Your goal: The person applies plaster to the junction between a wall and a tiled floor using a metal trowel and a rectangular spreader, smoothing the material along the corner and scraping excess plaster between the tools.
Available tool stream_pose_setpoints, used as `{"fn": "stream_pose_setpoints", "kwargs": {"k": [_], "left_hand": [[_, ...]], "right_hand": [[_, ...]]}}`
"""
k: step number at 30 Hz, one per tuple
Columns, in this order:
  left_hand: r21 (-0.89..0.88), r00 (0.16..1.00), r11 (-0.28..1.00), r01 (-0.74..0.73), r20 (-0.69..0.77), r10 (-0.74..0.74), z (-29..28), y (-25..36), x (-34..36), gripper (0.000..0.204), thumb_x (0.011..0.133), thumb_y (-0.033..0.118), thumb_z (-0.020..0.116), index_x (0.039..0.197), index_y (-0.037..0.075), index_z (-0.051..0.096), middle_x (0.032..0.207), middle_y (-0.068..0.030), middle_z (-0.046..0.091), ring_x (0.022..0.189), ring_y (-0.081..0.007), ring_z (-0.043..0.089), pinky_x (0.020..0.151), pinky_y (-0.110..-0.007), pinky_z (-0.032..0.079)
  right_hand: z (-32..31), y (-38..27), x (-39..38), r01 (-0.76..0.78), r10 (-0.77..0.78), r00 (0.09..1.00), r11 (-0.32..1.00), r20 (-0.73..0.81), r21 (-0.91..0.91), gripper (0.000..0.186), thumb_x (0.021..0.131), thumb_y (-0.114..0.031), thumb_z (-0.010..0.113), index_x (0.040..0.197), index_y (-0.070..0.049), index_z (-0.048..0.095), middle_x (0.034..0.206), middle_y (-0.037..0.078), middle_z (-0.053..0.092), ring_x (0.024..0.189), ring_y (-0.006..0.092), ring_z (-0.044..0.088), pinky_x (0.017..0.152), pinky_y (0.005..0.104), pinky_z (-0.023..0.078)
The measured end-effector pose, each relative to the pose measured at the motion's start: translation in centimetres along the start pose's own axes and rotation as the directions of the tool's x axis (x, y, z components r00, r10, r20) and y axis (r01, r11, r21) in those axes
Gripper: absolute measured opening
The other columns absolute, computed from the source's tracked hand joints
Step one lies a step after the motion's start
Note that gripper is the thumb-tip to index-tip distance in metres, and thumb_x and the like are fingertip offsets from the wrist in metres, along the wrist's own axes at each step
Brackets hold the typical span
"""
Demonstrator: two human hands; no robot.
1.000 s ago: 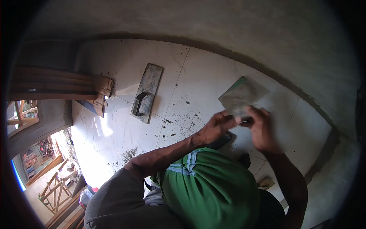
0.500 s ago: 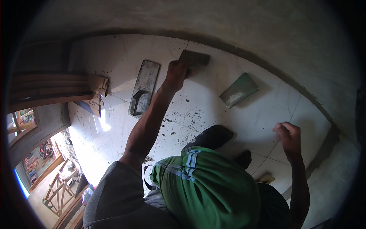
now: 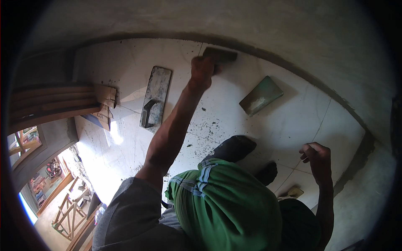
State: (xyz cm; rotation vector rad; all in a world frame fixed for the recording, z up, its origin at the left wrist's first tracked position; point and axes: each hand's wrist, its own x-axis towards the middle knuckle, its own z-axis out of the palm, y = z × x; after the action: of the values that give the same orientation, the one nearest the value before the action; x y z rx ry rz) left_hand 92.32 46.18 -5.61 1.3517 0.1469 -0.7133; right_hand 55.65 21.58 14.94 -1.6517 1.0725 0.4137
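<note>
Gripping a dark block [image 3: 220,55] at the wall's foot, left hand [image 3: 202,71] reaches over white floor tiles [image 3: 293,121]; right hand [image 3: 316,157] curls empty.

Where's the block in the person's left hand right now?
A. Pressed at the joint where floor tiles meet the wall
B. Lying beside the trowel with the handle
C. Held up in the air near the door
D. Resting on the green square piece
A: the left hand presses the dark block against the floor-wall joint, apart from the handled trowel and the green square piece.
</note>
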Motion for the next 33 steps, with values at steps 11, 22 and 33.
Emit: {"fn": "stream_pose_setpoints", "kwargs": {"k": [11,22,33], "left_hand": [[-0.022,0.994,0.994,0.105,-0.028,-0.105,5.0,-0.9,-2.3,0.02,0.096,0.013,0.068,0.094,-0.006,0.074,0.081,-0.0108,0.071,0.064,-0.0171,0.066,0.058,-0.032,0.057],[-0.005,0.998,1.0,0.012,0.068,-0.012,8.2,-1.4,-1.8,0.023,0.098,0.011,0.066,0.11,-0.007,0.071,0.091,-0.0128,0.072,0.063,-0.0177,0.066,0.058,-0.031,0.057],[-0.151,0.956,0.976,-0.155,0.227,0.187,6.8,-5.2,-0.9,0.026,0.095,0.017,0.075,0.075,0.002,0.067,0.074,-0.0036,0.065,0.058,-0.0135,0.059,0.052,-0.032,0.049]], "right_hand": [[-0.3,0.2,-0.7,0.0,0.002,1.0,0.997,-0.03,0.077,0.031,0.102,-0.025,0.064,0.1,0.003,0.076,0.088,0.01,0.075,0.076,0.0165,0.069,0.072,0.0323,0.056],[-0.5,0.4,-1.8,0.015,-0.01,0.999,0.995,-0.049,0.095,0.033,0.103,-0.026,0.065,0.1,0.005,0.075,0.089,0.011,0.075,0.077,0.0169,0.069,0.073,0.0335,0.057],[-0.2,1.3,-2.1,0.064,-0.063,0.998,0.996,-0.019,0.058,0.033,0.102,-0.027,0.066,0.096,0.004,0.074,0.086,0.01,0.074,0.075,0.017,0.07,0.071,0.0326,0.056]]}}
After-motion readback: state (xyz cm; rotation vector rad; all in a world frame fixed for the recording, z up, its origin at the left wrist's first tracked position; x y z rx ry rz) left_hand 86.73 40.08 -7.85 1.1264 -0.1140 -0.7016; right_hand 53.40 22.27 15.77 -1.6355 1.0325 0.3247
